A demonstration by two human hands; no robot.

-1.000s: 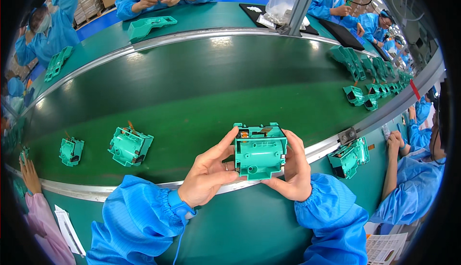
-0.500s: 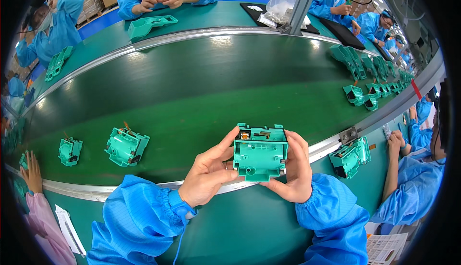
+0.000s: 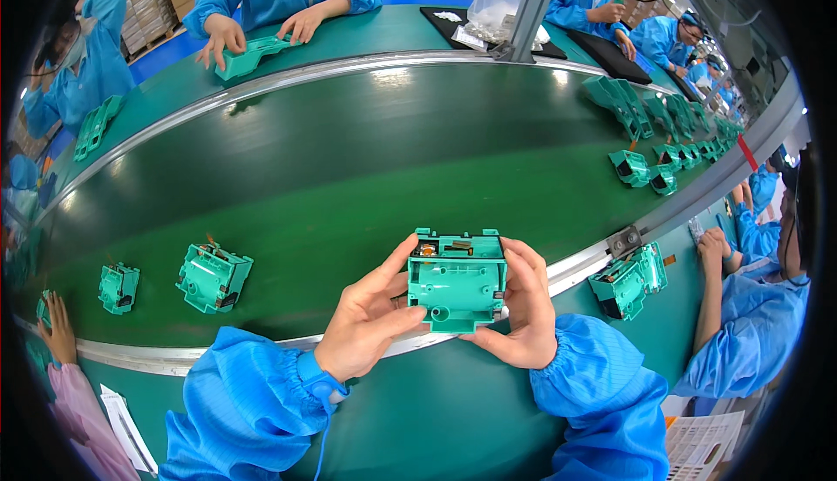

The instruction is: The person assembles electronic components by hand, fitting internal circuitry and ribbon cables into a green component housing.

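Between my two hands is a green plastic housing point(image 3: 458, 285), its hollow inner side facing up toward me. It is held over the near rail of the conveyor belt. My left hand point(image 3: 368, 311) grips its left side, thumb at the lower left corner; a blue wrist strap with a cord is on that wrist. On the other side my right hand point(image 3: 526, 307) is closed round the right edge, thumb at the bottom. Black parts and a small copper-coloured part show along the housing's top edge. The fingertips behind it are hidden.
Two similar housings point(image 3: 214, 277) lie on the green belt point(image 3: 331, 185) to the left. Another housing point(image 3: 628, 282) rests on the bench at right. Many green parts point(image 3: 619, 106) crowd the far right belt. A metal post point(image 3: 534, 10) stands beyond. Co-workers sit all around; a pink sleeve point(image 3: 83, 416) is lower left.
The whole view has shifted slightly, and my grip on the housing looks the same. Across the belt, a co-worker's hands have come down onto a green part on the bench.
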